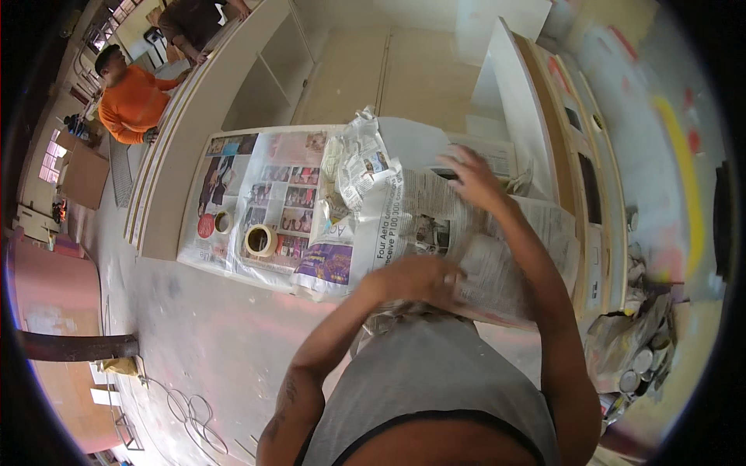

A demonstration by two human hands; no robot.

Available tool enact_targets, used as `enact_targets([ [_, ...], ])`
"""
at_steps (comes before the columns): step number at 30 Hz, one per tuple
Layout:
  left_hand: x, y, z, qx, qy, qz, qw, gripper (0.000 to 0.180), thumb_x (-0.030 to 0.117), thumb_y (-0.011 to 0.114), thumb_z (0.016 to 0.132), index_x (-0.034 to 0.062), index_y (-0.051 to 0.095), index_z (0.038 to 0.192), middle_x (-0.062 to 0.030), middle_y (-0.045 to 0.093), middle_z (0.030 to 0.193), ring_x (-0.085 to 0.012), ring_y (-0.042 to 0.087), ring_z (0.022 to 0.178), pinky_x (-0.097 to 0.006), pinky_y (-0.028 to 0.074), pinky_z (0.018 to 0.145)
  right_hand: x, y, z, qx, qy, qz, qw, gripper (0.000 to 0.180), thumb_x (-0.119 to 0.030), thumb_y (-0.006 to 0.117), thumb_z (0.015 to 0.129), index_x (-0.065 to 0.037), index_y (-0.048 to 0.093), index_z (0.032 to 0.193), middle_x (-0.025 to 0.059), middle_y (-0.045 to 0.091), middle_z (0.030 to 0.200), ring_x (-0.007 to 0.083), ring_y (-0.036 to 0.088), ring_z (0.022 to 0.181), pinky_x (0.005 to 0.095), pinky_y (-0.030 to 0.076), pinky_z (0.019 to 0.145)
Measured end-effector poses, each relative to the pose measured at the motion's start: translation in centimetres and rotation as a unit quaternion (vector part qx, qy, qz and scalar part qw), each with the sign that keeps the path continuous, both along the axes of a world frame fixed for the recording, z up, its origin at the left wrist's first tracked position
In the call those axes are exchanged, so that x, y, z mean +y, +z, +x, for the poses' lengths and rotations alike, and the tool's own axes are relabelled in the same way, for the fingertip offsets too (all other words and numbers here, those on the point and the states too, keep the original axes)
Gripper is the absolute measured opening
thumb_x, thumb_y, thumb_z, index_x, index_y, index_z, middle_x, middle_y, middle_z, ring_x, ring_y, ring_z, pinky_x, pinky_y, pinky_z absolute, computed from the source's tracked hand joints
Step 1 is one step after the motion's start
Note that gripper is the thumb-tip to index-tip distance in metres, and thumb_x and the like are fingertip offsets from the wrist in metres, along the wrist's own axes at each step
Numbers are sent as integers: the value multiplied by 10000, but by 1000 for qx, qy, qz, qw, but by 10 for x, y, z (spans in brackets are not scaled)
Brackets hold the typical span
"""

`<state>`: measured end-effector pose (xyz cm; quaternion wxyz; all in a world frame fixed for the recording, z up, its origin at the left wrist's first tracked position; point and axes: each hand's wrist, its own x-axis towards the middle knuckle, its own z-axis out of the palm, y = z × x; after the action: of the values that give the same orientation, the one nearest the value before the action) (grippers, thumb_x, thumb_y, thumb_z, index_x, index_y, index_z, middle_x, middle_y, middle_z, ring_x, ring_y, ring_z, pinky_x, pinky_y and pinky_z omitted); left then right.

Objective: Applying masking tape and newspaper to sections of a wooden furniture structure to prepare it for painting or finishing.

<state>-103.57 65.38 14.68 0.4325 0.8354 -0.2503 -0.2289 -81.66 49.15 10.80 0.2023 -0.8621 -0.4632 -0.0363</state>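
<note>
On newspaper sheet (435, 225): left hand (423, 278) curled, gripping near edge; right hand (470, 177) flat, fingers spread, pressing far edge.

The person wears a sleeveless grey top with a dark trimmed neckline, both arms bare, a tattoo marking the left forearm (284, 404)

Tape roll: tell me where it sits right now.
In the head view the tape roll lies left of centre on the spread newspaper, beside a smaller roll and well left of both hands.
</note>
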Motion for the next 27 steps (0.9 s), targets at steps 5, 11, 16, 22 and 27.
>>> enact_targets([
  [5, 67, 4, 126, -251, 238, 144, 927, 420, 71, 593, 868, 72, 625, 1286, -190, 686, 1199, -386, 646, 1153, -474, 508, 1010, 30, -60, 30, -6, 39, -25, 999, 577, -57, 711, 851, -133, 583, 1408, 157, 518, 1469, 386, 522, 1320, 463, 440, 1107],
  [11, 121, -25, 130, -295, 154, 334, 882, 379, 421, 667, 950, 74, 677, 1101, -122, 700, 1066, -315, 654, 1109, -550, 431, 1028, 41, -46, 15, -71, 26, 28, 997, 309, -64, 628, 893, -130, 741, 1173, 82, 675, 1179, 296, 625, 1161, 456, 494, 992],
  [16, 123, 14, 77, -385, 167, 269, 867, 372, 456, 717, 911, 98, 696, 1009, -71, 662, 952, -280, 623, 948, -429, 409, 859, 43, 8, 12, -208, 88, 98, 969, 234, -125, 649, 862, -137, 740, 1078, 35, 659, 1103, 237, 627, 1092, 408, 500, 961],
  [22, 108, 42, 8, -446, 251, 240, 825, 380, 413, 828, 813, 140, 677, 1031, -17, 669, 1070, -231, 599, 982, -409, 394, 835, 46, 87, -7, -295, 147, 113, 937, 202, -155, 659, 867, -152, 716, 1061, 11, 615, 1058, 214, 608, 1045, 413, 502, 961],
  [27, 101, 51, -17, -429, 295, 236, 820, 371, 365, 872, 779, 155, 668, 1007, 4, 701, 1148, -222, 608, 1019, -411, 401, 844, 40, 125, -15, -327, 184, 115, 920, 220, -167, 669, 876, -178, 722, 1089, -2, 641, 1149, 208, 611, 1097, 415, 508, 973],
])
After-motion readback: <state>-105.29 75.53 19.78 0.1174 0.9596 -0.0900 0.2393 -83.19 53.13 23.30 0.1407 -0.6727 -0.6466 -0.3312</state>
